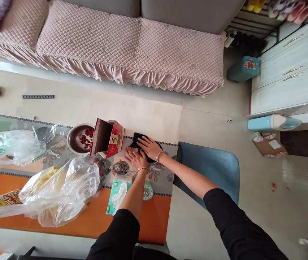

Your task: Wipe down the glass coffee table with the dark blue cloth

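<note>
Pressing dark cloth point(137, 139) (seemingly bunched, partly hidden): left hand point(135, 158), right hand point(151, 148) flat, fingers extended, grip unclenched.

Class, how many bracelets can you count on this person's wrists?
2: a gold-coloured bracelet at the left hand, and a silver-coloured bracelet at the right hand.

Soft, bright light; sheen on floor point(262, 202); edges stretched.

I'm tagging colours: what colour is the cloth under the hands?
The cloth looks black, or very nearly so; it shows in the head view.
</note>
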{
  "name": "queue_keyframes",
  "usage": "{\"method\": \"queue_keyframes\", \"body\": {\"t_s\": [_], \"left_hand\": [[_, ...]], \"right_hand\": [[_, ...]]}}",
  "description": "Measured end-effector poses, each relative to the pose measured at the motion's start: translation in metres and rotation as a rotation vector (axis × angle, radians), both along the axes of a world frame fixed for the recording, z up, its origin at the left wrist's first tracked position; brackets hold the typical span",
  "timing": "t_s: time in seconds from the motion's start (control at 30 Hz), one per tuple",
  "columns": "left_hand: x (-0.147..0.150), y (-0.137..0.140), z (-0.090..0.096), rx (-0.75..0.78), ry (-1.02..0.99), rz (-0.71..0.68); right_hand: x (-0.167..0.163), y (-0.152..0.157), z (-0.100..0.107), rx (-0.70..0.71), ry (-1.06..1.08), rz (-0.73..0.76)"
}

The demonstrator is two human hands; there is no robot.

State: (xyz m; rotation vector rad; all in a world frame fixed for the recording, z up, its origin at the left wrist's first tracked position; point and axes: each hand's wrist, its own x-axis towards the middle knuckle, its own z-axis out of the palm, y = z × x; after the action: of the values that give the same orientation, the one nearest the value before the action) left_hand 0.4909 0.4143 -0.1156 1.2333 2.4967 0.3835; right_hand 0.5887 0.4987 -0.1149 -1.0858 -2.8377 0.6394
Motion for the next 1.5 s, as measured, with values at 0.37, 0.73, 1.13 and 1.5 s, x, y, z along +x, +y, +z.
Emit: {"method": "queue_keyframes", "body": {"t_s": [0.37,0.73,1.13,1.5], "left_hand": [[-0.003,-0.003,-0.003,0.007,-0.022,-0.021],[-0.001,-0.003,-0.010,-0.003,0.070,-0.031],[0.001,-0.001,0.000,0.006,0.053,-0.026],[0.004,0.002,0.001,0.026,0.036,-0.007]], "right_hand": [[-0.091,0.139,-0.017,0.056,0.046,-0.260],[-0.077,0.135,-0.014,0.057,0.088,-0.225],[0.046,-0.053,0.008,0.008,-0.049,-0.214],[0.031,0.056,-0.008,0.093,-0.012,-0.629]]}}
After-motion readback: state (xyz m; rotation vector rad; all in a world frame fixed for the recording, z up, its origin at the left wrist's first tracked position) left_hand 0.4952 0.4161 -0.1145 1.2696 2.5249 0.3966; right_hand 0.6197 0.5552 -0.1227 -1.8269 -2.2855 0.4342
